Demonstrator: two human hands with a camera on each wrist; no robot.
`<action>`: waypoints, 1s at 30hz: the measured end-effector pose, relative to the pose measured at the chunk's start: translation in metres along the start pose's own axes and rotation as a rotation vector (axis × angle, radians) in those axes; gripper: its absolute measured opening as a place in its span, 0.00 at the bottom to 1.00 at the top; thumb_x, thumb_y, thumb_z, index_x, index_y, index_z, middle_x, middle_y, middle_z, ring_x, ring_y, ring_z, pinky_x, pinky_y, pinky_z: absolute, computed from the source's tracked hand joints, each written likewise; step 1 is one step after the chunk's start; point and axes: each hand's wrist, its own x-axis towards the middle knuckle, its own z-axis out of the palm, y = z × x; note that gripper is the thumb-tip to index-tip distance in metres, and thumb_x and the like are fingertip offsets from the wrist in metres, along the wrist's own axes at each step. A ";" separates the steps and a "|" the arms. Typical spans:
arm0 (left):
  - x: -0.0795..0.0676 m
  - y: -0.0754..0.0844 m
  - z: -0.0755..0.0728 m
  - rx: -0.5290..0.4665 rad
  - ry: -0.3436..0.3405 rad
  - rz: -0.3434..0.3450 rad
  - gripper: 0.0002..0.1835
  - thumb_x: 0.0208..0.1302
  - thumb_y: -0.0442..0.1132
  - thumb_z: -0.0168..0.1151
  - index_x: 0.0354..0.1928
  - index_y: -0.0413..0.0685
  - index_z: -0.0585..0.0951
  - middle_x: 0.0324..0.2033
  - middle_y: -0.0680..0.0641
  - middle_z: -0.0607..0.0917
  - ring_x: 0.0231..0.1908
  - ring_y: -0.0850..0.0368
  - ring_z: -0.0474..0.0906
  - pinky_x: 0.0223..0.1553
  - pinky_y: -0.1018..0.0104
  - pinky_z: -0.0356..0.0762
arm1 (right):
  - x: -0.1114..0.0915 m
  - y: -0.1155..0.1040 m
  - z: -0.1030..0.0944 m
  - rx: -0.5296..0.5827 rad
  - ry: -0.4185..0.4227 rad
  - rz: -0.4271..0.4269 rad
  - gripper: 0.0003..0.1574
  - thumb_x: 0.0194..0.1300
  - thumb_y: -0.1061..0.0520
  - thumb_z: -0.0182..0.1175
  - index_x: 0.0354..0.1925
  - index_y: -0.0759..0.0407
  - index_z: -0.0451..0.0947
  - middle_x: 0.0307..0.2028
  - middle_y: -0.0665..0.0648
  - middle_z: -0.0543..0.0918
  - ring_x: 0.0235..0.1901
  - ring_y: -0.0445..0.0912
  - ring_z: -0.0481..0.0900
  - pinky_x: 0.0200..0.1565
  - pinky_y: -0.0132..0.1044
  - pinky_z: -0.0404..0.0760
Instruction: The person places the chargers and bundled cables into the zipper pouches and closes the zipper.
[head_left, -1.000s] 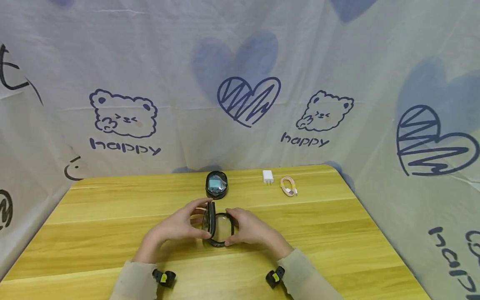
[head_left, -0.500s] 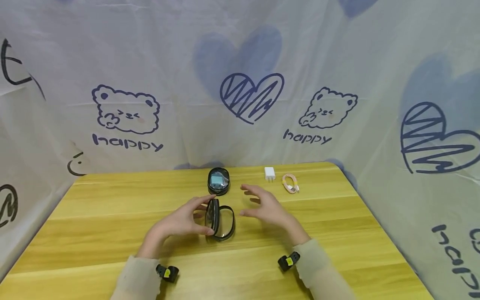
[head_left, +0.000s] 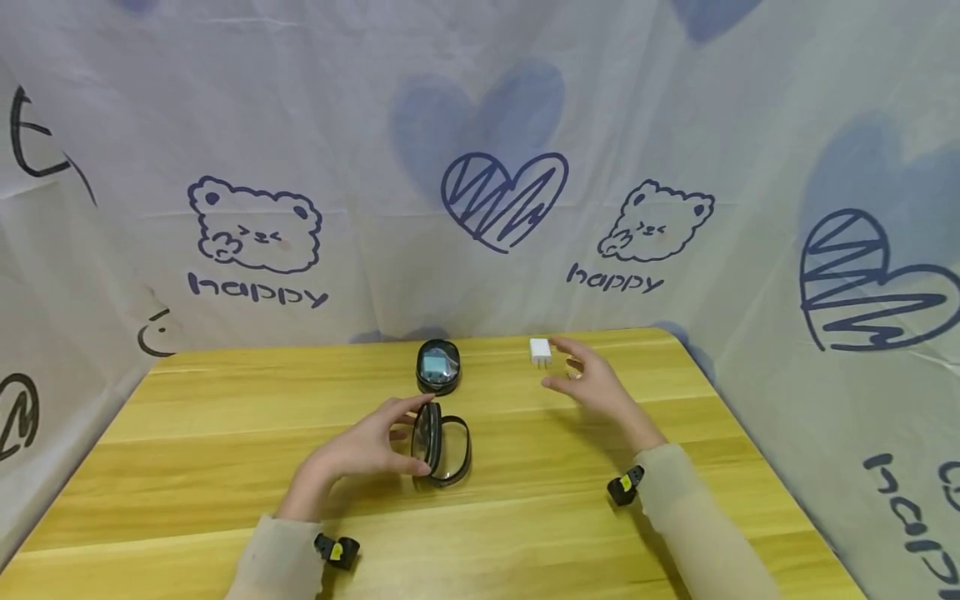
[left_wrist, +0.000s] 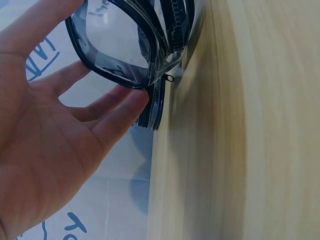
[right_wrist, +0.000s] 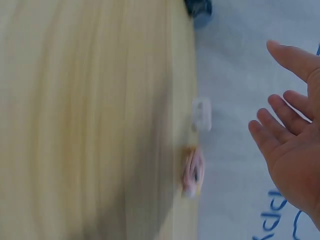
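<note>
In the head view my left hand [head_left: 363, 443] holds the raised lid of a clear zippered pouch with black trim [head_left: 435, 440], thumb at the near edge and fingers at the far edge. The pouch stands unzipped on the table, its black-rimmed opening to the right. Its zip and pull show in the left wrist view beside the pouch's clear wall [left_wrist: 112, 37]. My right hand [head_left: 597, 389] hangs over the back right of the table, fingers spread and holding nothing. Beside its fingertips lies a white plug charger [head_left: 539, 351]. A coiled pink cable [right_wrist: 192, 172] lies near the charger, mostly hidden by this hand in the head view.
A second black-trimmed clear pouch [head_left: 438, 367], with a light blue item inside, sits behind the first one. The wooden table [head_left: 225, 467] ends at a printed cloth backdrop [head_left: 360, 167], with more cloth on both sides.
My right hand has let go of the pouch's rim and moved right and back, over to the charger and cable. My left hand stays on the lid.
</note>
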 end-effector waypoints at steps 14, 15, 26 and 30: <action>-0.002 -0.001 0.001 0.008 -0.002 0.010 0.55 0.55 0.40 0.82 0.82 0.52 0.60 0.71 0.35 0.65 0.70 0.32 0.66 0.70 0.39 0.69 | 0.014 0.051 -0.035 -0.164 -0.104 0.129 0.53 0.63 0.59 0.74 0.79 0.65 0.59 0.78 0.70 0.59 0.78 0.68 0.52 0.77 0.66 0.51; -0.001 -0.001 0.001 0.010 -0.002 0.011 0.55 0.55 0.41 0.82 0.81 0.52 0.60 0.71 0.35 0.65 0.70 0.32 0.66 0.70 0.39 0.69 | 0.015 0.054 -0.036 -0.162 -0.116 0.135 0.54 0.63 0.60 0.75 0.79 0.66 0.58 0.77 0.70 0.60 0.77 0.68 0.52 0.77 0.65 0.50; -0.001 -0.003 0.000 0.021 0.000 0.023 0.55 0.55 0.41 0.82 0.81 0.52 0.60 0.71 0.37 0.66 0.69 0.34 0.67 0.70 0.41 0.69 | 0.014 0.071 -0.045 -0.094 -0.249 0.178 0.61 0.60 0.64 0.75 0.79 0.74 0.50 0.77 0.76 0.55 0.77 0.70 0.52 0.77 0.61 0.54; -0.002 -0.003 -0.001 0.018 0.003 0.027 0.55 0.55 0.41 0.82 0.81 0.54 0.61 0.71 0.37 0.66 0.69 0.34 0.67 0.71 0.41 0.69 | 0.015 0.070 -0.045 -0.101 -0.262 0.193 0.60 0.61 0.64 0.75 0.79 0.74 0.49 0.77 0.76 0.56 0.77 0.69 0.52 0.76 0.59 0.56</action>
